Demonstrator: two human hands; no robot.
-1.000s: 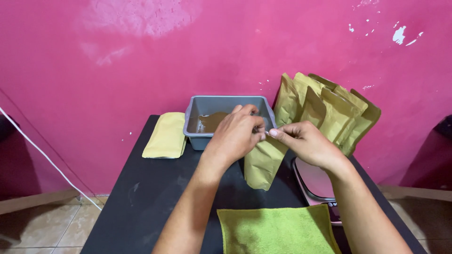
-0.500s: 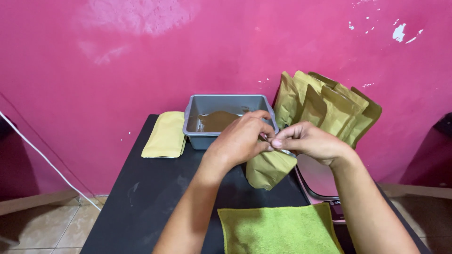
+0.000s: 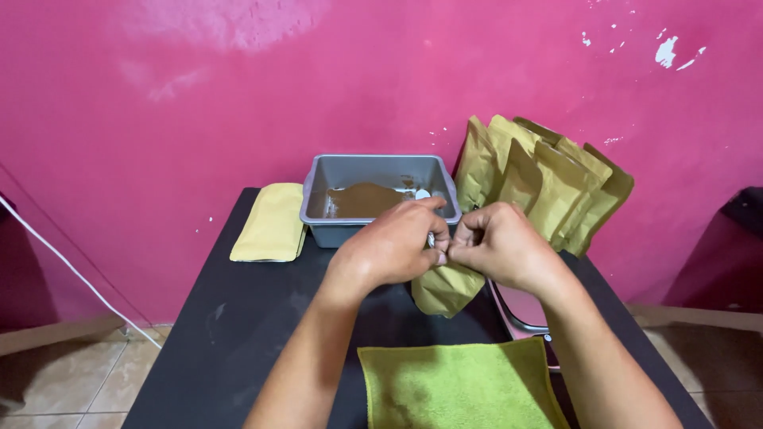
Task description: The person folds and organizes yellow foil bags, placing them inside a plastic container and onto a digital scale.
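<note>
Left hand (image 3: 393,250): fingers clamped on the top of a small brown paper pouch (image 3: 447,287), knuckles meeting the right hand. Right hand (image 3: 501,248): fingers pinched shut on the same pouch top. Pouch: held above the middle of the black bench (image 3: 238,334), its bulging bottom hanging below both hands. Grey tub (image 3: 377,171): behind the hands, brown powder inside. Standing pouches (image 3: 544,183): row against the pink wall, right of the tub. Flat yellow pouch (image 3: 270,222): left of the tub. Green cloth (image 3: 457,385): near edge of bench.
</note>
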